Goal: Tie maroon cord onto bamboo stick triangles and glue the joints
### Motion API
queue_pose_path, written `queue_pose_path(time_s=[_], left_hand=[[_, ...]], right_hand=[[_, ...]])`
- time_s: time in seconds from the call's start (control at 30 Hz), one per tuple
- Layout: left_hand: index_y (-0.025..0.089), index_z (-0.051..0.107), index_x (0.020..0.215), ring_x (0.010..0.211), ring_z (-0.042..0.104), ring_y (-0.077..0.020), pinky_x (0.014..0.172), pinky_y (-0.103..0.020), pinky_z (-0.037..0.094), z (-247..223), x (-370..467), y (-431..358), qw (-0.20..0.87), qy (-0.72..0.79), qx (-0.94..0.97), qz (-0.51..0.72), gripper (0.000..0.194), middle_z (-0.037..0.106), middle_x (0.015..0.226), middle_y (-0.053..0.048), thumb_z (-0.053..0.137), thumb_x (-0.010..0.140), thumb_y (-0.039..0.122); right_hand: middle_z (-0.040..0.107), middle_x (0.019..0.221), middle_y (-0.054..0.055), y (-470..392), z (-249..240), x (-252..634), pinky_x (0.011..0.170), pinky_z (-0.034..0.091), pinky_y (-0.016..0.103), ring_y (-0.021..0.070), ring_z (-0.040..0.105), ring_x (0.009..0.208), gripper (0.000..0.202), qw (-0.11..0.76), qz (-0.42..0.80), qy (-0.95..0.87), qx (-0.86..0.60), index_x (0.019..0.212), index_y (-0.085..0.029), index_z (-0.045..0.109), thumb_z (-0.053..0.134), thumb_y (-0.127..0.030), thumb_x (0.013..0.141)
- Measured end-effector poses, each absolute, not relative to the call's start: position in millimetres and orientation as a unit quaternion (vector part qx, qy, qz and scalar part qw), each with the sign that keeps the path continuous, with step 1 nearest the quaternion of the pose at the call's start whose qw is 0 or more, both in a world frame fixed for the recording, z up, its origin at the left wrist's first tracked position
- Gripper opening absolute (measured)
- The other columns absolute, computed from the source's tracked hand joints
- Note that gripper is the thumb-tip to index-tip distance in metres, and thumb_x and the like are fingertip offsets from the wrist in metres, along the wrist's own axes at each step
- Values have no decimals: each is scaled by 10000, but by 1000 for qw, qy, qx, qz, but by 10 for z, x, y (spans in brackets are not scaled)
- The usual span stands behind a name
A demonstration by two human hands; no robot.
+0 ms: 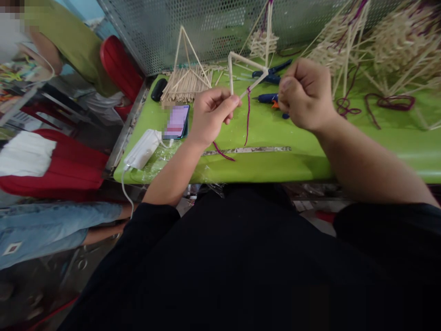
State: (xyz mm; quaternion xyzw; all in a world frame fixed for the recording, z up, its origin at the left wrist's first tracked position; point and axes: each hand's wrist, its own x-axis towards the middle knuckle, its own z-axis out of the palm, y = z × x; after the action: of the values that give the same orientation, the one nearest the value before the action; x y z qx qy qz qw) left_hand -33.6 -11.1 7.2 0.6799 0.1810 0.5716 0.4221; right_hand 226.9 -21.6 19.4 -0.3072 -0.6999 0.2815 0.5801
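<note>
Far left on the green table: white power bank, phone, then pile of sticks with triangle standing over it. Next, left hand: pinching stick frame between thumb and forefinger, raised above mid-table. On stick frame: corners joined, purple cord knotted to lower-right stick, tail hanging loose. Likely partway, with tail apparently left to deal with; full remainder, cannot tell. Below: patterned strip, lying flat. Behind: blue-handled pliers; blue tool with orange part. Right hand: curled into tight fist, just beside blue tool; whether holding anything, cannot tell. Far right: stick assemblies and coiled cord; assemblies apparently further along.
</note>
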Motion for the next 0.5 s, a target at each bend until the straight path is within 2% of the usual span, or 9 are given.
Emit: queue_pose_path(time_s=[0.1, 0.27, 0.33, 0.4, 0.5], left_hand=[[249, 845, 809, 487, 576, -57, 476, -205, 451, 79, -336, -125, 422, 190, 681, 568, 364, 670, 607, 48, 844, 1001, 558], [247, 837, 796, 494, 582, -54, 483, -198, 450, 99, -332, -148, 411, 199, 682, 571, 388, 677, 611, 49, 832, 1005, 574], [248, 836, 806, 489, 578, -56, 481, -201, 448, 105, -331, -148, 410, 202, 681, 572, 402, 669, 608, 51, 825, 1003, 598], [245, 828, 800, 488, 573, -57, 481, -208, 450, 112, -333, -149, 414, 203, 679, 572, 407, 671, 616, 48, 833, 996, 602], [244, 828, 789, 490, 569, -60, 483, -217, 451, 129, -340, -164, 418, 206, 673, 574, 397, 667, 615, 42, 851, 987, 587]], right_hand=[[495, 515, -23, -266, 228, 2229, 403, 254, 368, 125, 386, 407, 720, 615, 212, -703, -287, 718, -283, 548, 765, -923, 968], [477, 503, -14, -343, 290, 2237, 398, 223, 375, 115, 375, 400, 749, 586, 252, -710, -299, 620, -273, 524, 769, -859, 1016], [613, 567, 3, -351, 300, 2252, 389, 286, 359, 127, 463, 412, 665, 571, 284, -709, -302, 699, -273, 624, 817, -835, 996], [779, 734, 42, -355, 307, 2258, 420, 401, 350, 146, 588, 474, 565, 558, 307, -710, -301, 811, -265, 729, 886, -783, 972], [841, 849, 81, -366, 316, 2249, 472, 498, 355, 160, 651, 528, 515, 562, 326, -704, -287, 838, -246, 787, 996, -712, 898]])
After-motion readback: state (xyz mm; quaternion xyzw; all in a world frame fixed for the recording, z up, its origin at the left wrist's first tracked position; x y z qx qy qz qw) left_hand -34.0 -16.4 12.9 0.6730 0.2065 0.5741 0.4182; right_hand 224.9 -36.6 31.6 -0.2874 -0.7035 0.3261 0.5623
